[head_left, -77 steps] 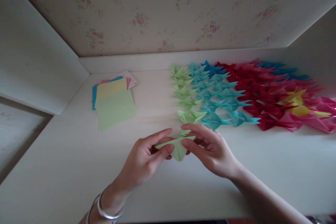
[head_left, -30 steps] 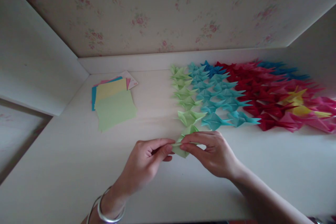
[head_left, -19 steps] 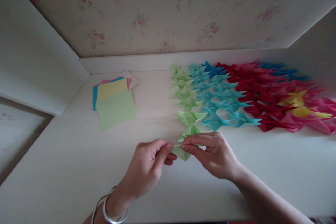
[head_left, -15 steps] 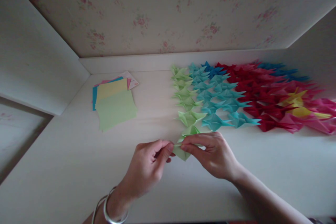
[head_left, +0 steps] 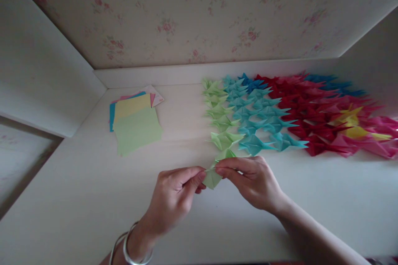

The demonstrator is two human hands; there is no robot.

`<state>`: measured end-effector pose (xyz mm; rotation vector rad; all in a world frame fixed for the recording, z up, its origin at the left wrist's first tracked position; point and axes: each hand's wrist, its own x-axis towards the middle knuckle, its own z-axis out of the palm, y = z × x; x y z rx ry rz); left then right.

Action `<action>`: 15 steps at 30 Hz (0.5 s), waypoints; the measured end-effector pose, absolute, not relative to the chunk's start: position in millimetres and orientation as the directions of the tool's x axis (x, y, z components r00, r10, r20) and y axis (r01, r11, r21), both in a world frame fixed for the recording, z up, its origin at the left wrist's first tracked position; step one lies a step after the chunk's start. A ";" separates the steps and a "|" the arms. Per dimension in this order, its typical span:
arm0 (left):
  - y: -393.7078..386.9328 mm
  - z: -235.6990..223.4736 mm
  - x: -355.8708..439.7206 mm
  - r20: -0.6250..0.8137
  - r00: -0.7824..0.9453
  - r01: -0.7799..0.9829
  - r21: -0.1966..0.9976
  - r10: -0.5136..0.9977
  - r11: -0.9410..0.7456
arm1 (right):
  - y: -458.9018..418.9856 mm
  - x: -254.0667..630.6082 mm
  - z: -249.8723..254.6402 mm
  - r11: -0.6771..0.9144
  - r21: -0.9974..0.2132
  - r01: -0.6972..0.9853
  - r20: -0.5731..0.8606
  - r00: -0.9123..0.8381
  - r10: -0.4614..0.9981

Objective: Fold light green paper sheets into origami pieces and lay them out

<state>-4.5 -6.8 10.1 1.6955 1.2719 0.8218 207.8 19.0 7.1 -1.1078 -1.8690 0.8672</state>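
A small piece of folded light green paper (head_left: 212,179) is pinched between my two hands above the near part of the table. My left hand (head_left: 178,194), with bangles at the wrist, grips its left side between thumb and fingers. On the opposite side, my right hand (head_left: 250,180) pinches the paper's right edge. Just beyond my fingers lies a light green paper crane (head_left: 226,155), partly hidden by my right hand. More light green cranes (head_left: 223,123) run in a column toward the wall.
Turquoise cranes (head_left: 253,144) stand right of the green column, then red cranes (head_left: 314,143), pink ones and a few yellow ones. To the left lie green paper sheets (head_left: 138,132) over yellow, blue and pink sheets. A floral wall (head_left: 168,45) rises behind the white table (head_left: 77,190).
The folded green paper has shifted and turned slightly between my fingers, showing a narrower shape now. My hands have barely moved, and the cranes and sheets stay in place.
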 end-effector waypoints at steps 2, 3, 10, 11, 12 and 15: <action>-4.7 10.0 -3.7 -0.005 0.267 0.424 0.898 0.964 -0.113 | 19.7 207.6 5.4 0.386 -0.841 0.378 0.273 -0.319 0.908; -3.7 9.9 -3.1 -0.006 0.266 0.429 0.896 0.964 -0.113 | 20.2 207.4 4.6 0.382 -0.843 0.379 0.265 -0.326 0.908; -2.3 13.7 -1.8 -0.056 0.286 0.417 0.906 0.957 -0.072 | 19.1 207.2 7.3 0.331 -0.877 0.348 0.185 -0.390 0.902; -2.3 15.2 -2.2 -0.080 0.285 0.411 0.910 0.955 -0.046 | 18.3 207.3 8.5 0.325 -0.877 0.353 0.182 -0.382 0.906; -2.1 16.7 -2.5 -0.099 0.286 0.405 0.914 0.953 -0.026 | 17.5 207.3 9.5 0.323 -0.878 0.354 0.183 -0.375 0.909; -1.4 18.0 -2.6 -0.123 0.303 0.395 0.919 0.945 -0.007 | 16.3 206.0 9.3 0.325 -0.880 0.346 0.193 -0.364 0.911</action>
